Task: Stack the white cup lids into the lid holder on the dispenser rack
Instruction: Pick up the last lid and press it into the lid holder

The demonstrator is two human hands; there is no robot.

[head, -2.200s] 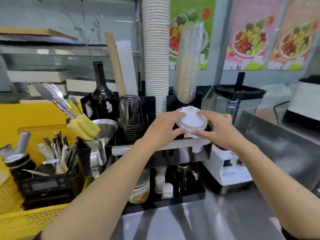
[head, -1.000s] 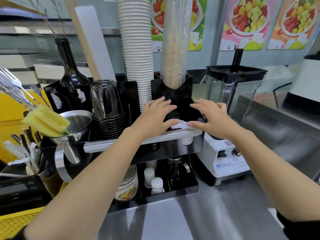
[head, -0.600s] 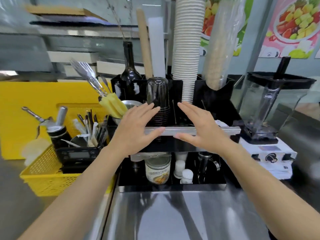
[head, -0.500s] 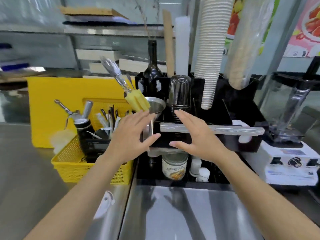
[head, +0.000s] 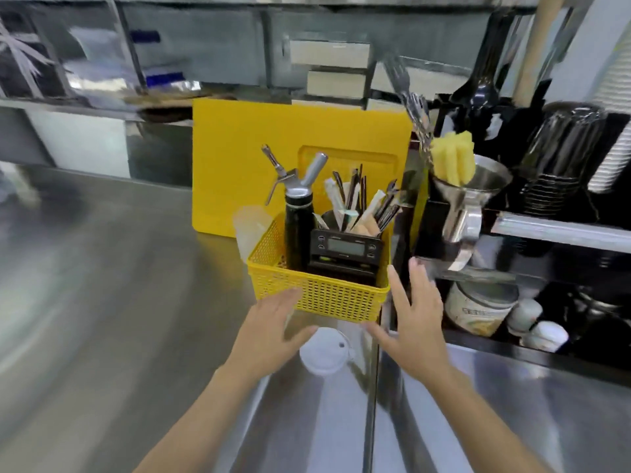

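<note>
A white cup lid lies flat on the steel counter, just in front of the yellow basket. My left hand hovers at its left edge, fingers spread and holding nothing. On the lid's other side my right hand is open too, a little farther from it. The black dispenser rack fills the right side of the view, and its lid holder is out of frame.
A yellow mesh basket holds a black whipper bottle, a digital scale and wrapped utensils. A yellow board leans behind it. A steel funnel with a yellow sponge, stacked dark cups and a jar sit on the rack.
Both hands set lids into the rack's holder, let go, then swung left and down. The view followed, and the hands now flank a single lid on the counter.
</note>
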